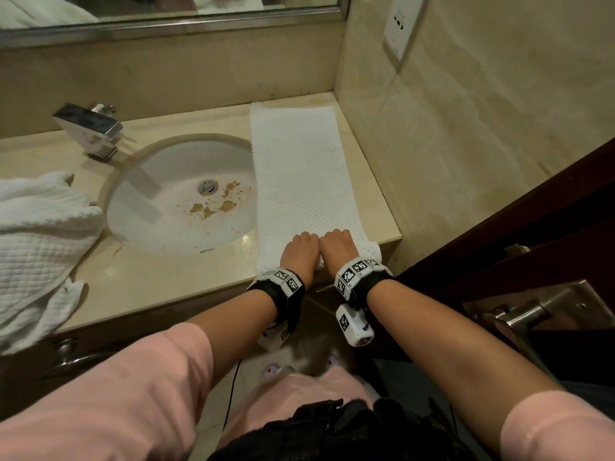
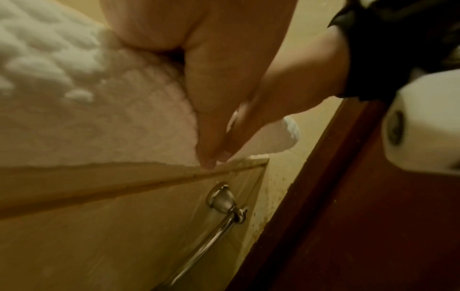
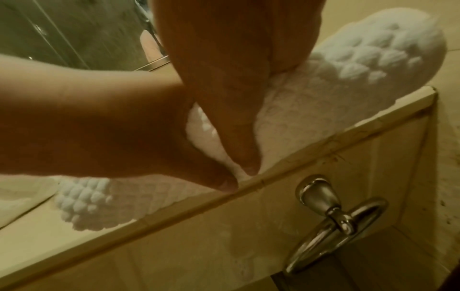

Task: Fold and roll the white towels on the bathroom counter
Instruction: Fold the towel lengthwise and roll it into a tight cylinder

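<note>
Towel strip (image 1: 301, 174), folded long and narrow, lies on the counter (image 1: 186, 281) right of the sink (image 1: 173, 201), its near end rolled at the edge. Risk: uneven pressure skews the roll or tips it off the edge. Left hand (image 1: 298, 252) and right hand (image 1: 337, 247), side by side, knuckles up, grip the roll.

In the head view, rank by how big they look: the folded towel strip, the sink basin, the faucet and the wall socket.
1. Folded towel strip and sink basin: too close to rank.
2. Faucet.
3. Wall socket, partly cut off by the frame edge.
</note>
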{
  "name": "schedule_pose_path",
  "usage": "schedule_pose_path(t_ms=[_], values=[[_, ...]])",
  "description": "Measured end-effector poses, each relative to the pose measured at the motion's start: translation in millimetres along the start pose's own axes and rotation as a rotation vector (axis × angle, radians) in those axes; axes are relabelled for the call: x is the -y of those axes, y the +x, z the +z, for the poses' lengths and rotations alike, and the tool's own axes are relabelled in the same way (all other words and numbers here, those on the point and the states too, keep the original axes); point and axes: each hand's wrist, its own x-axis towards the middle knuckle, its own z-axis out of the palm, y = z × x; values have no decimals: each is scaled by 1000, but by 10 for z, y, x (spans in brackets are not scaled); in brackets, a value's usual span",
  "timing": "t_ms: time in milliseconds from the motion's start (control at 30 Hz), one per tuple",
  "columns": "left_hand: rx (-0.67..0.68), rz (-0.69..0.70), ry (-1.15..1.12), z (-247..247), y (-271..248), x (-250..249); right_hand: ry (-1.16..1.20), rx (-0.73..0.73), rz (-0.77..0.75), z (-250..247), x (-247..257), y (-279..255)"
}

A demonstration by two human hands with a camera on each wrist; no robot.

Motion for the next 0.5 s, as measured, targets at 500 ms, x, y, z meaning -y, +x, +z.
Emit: schedule_pose_path(t_ms=[500], values=[[64,9,77,-33,118,-30,-27,80,42,105,-50,121]])
